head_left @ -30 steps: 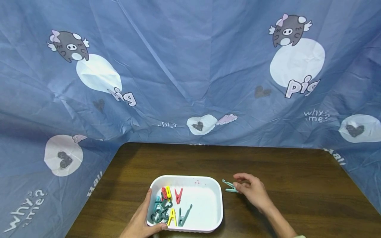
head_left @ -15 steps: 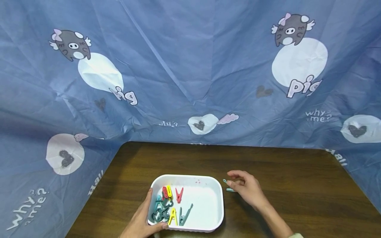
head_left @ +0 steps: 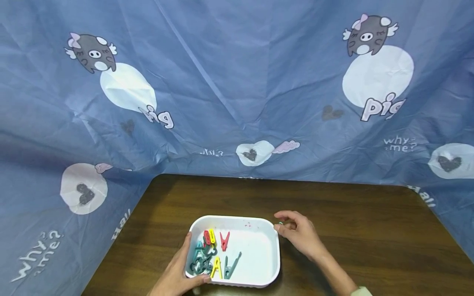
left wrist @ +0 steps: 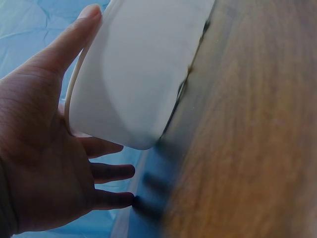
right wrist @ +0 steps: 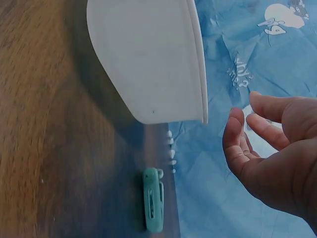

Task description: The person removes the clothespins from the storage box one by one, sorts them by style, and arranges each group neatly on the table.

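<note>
A white plastic tray (head_left: 255, 257) sits near the front of the table. My left hand (head_left: 177, 269) grips its left end, thumb over the near rim and fingers along the outer side. Inside, toward the left, lie a red clothespin (head_left: 224, 241), a yellow clothespin (head_left: 217, 267), a dark green clothespin (head_left: 231, 266) and a heap of several more. My right hand (head_left: 300, 236) hovers by the tray's right rim with loosely bent fingers, holding nothing. In the right wrist view a teal clothespin (right wrist: 153, 201) lies on the table below that hand; the hand mostly hides it in the head view.
Brown wood-grain table (head_left: 333, 205) extends behind the tray and to its right. A blue cloth (head_left: 222, 82) printed with cartoon pigs hangs behind the table and along its sides.
My right hand has moved left from the teal clothespin toward the tray's right rim, covering most of the clothespin in the head view. The left hand keeps its grip on the tray.
</note>
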